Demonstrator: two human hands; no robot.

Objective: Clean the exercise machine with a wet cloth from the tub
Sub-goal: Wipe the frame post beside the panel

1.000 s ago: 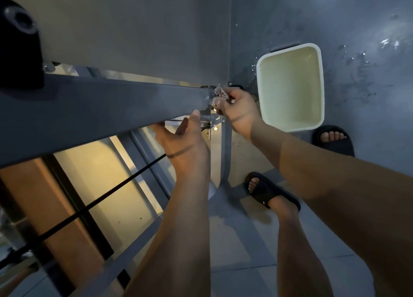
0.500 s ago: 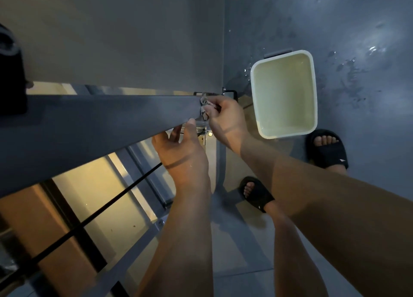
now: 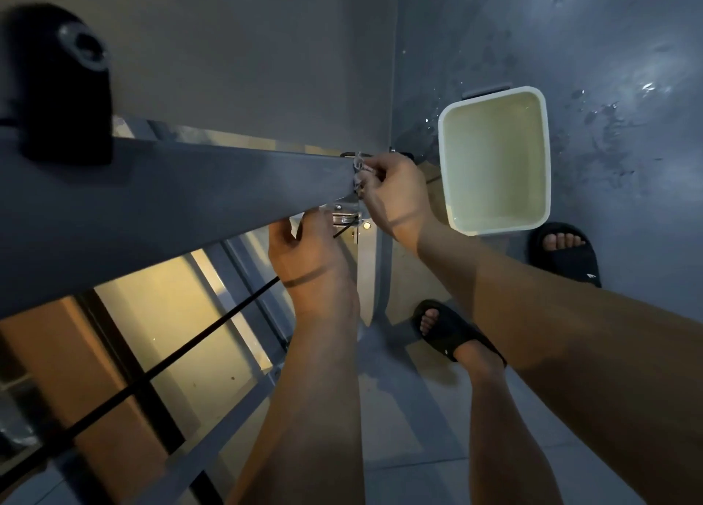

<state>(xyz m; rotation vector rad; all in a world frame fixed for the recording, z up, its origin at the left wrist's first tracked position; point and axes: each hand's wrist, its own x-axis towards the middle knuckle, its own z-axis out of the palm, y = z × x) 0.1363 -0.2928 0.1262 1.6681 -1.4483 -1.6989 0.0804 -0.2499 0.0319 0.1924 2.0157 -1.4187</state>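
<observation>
A grey steel beam (image 3: 182, 200) of the exercise machine runs across the left half of the head view, seen from above. At the beam's far end my right hand (image 3: 395, 196) grips a small crumpled cloth (image 3: 359, 173) and presses it against the end face. My left hand (image 3: 304, 253) reaches up under the beam's lower edge, fingers curled round it beside a metal pulley (image 3: 344, 217). A pale rectangular tub (image 3: 494, 162) holding water stands on the wet floor to the right.
A black cable (image 3: 171, 364) runs diagonally from the pulley to the lower left. A black roller pad (image 3: 61, 82) sits at upper left. My feet in black slides (image 3: 452, 333) stand on the floor below; water spots (image 3: 608, 124) lie around the tub.
The view shifted slightly; both hands stay at the beam's end. My right hand with the cloth moved a little along the end face, and the left hand's fingers curled more under the beam.
</observation>
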